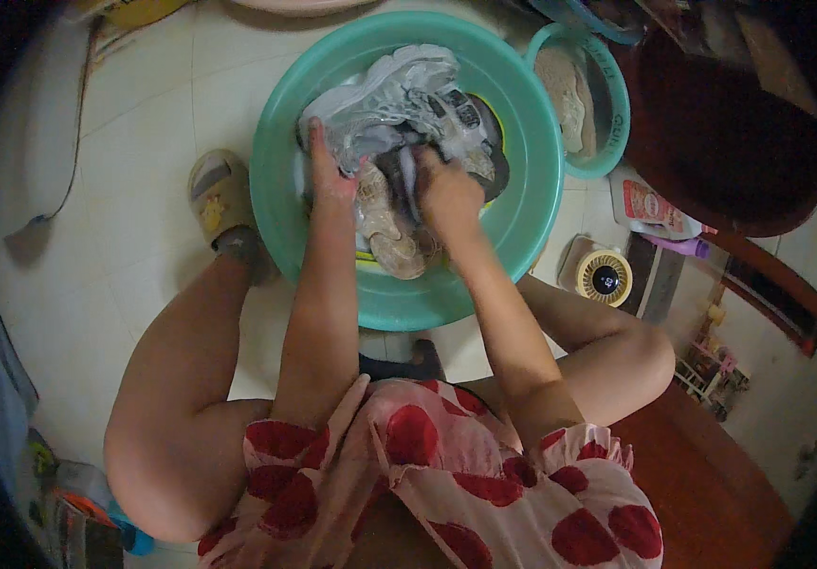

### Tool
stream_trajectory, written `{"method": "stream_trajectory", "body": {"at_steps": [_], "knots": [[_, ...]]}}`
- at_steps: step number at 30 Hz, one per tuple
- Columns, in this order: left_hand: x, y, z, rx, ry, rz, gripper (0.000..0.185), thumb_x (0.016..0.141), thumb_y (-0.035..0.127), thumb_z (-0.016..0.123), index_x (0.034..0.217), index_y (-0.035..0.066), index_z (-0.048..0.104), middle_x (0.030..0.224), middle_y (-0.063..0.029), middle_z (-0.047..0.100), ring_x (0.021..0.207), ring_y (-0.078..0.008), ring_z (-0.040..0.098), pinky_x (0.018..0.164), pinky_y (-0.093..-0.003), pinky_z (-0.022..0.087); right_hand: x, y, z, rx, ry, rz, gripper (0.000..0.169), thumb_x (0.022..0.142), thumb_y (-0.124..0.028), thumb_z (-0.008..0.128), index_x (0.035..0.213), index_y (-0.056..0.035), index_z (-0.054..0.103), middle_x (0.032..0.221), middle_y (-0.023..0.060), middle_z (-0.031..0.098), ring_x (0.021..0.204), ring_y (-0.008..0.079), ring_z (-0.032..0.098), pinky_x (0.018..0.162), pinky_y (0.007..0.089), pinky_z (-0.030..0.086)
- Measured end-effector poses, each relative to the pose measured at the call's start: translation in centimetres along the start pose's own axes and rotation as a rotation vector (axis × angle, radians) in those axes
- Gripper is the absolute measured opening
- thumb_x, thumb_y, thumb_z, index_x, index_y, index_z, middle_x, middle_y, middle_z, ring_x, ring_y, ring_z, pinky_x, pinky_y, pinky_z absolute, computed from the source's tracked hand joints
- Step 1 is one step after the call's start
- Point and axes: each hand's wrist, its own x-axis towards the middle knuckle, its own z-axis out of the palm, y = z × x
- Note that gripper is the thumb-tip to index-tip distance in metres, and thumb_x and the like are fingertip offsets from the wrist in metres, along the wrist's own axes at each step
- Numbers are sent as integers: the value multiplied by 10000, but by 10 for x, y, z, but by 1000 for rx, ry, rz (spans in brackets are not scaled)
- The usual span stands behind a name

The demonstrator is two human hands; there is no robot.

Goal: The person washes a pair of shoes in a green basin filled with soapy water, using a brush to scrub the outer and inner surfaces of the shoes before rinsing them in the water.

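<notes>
A large teal plastic basin [408,309] stands before me with wet sneakers in it. My left hand [335,169] grips the near side of a white-and-grey sneaker [387,85], its thumb up along the shoe's side. My right hand [451,192] is curled over the dark opening at the middle of the pile. It is blurred, and whatever its fingers hold is hidden. White suds show beside those fingers. A beige, wet shoe part [390,227] lies between my forearms. Under the sneaker, a dark piece with a yellow-green edge [499,142] shows at the right.
A smaller teal basin [619,107] with a beige item inside touches the large one. A dark red round stool [728,142] stands right. Near it lie a red-labelled bottle [654,206], a purple bottle [689,247] and a small round fan [604,279]. My slippered foot [218,203] flanks the basin's left.
</notes>
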Motion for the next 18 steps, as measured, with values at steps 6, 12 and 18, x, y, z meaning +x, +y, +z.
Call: {"method": "stream_trajectory", "body": {"at_steps": [6,12,18], "knots": [[-5,-8,10,95,19,-55,612,730,471,600,1206,127,428,1157,-51,503,1037,-242,479,816,-450,392,22,25,41,-47,-54,-70,228,813,-191,410,979,-162,564,771,164,599,681,339,590,584,444,458],[-3,-7,3,41,-53,62,598,728,466,597,1189,118,443,1151,-58,509,1022,-235,489,824,-438,384,16,42,12,-74,93,0,223,833,-213,435,996,-167,579,766,178,586,681,332,591,571,430,466],[-15,-10,16,66,-8,43,619,725,469,597,1199,106,433,1162,-60,498,1030,-235,483,836,-437,377,-1,27,58,-93,46,-184,203,774,-139,477,928,-161,608,748,161,510,627,314,577,504,416,471]]}}
